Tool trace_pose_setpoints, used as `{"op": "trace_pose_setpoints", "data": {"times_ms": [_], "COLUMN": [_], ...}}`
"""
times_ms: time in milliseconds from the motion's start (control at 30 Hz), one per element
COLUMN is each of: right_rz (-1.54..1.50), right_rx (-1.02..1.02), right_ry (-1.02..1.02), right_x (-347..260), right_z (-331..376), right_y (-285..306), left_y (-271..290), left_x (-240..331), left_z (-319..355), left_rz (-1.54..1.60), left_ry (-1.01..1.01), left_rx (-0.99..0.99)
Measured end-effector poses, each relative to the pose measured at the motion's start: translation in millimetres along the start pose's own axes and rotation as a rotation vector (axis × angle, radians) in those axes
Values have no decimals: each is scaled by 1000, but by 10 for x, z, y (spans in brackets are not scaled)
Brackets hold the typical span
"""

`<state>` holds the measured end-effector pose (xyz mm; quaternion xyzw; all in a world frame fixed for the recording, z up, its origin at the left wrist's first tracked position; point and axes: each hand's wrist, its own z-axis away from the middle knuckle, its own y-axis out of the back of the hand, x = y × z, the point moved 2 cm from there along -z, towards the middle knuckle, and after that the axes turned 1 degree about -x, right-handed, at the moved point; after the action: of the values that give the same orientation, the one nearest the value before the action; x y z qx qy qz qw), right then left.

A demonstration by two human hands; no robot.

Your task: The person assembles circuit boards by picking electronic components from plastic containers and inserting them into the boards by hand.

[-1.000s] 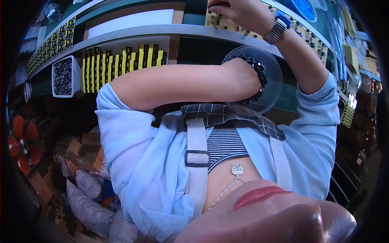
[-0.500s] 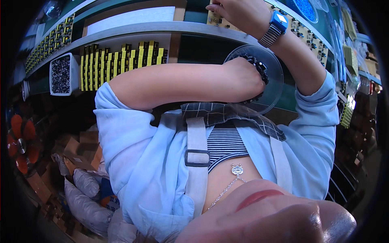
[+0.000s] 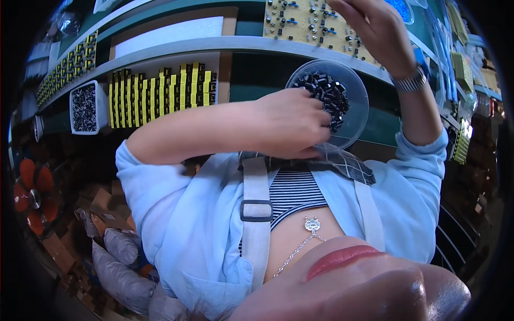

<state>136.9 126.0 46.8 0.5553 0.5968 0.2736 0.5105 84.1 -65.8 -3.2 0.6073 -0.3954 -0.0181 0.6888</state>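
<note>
A clear round plastic bowl [image 3: 357,128] holds many small black components [image 3: 333,99]. My left hand [image 3: 292,120] hangs over the bowl's near left edge, back upward and fingers curled down. Whatever those fingers hold is hidden beneath the hand, which is slightly blurred. Farther off, my right hand [image 3: 377,32], with a blue watch on its wrist, is above a tan circuit board panel [image 3: 300,21]. Small black, silver and blue parts stand in rows on that panel. The top edge of the view cuts off the right fingertips.
A metal rail [image 3: 251,43] crosses the green bench. Rows of yellow-and-black components [image 3: 160,93] stand at left, beside a white tub [image 3: 98,109] of small pins. A bowl of blue bits [image 3: 400,9] sits far right. An orange fan [image 3: 35,199] and grey bags [image 3: 120,275] are lower left.
My left hand has come out of the bowl, toward me and left, uncovering the black components. My right hand has moved right, revealing more of the board panel.
</note>
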Motion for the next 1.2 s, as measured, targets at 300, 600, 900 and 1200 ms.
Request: {"op": "trace_pose_setpoints", "data": {"times_ms": [300,600,900,1200], "right_rz": [-277,-554,-648,-349], "right_rx": [-166,93,105,384], "right_ry": [-71,-157,-350,-305], "right_x": [286,549,365,283], "right_z": [1026,1675,2373,2634], "right_y": [171,361,-237,-519], "left_y": [-90,938,1567,1228], "left_x": [60,349,-1334,-2486], "left_z": [114,-104,-819,-1300], "left_rz": [-324,-279,-623,-510], "left_ry": [-149,-71,115,467], "left_rx": [85,260,493,247]}}
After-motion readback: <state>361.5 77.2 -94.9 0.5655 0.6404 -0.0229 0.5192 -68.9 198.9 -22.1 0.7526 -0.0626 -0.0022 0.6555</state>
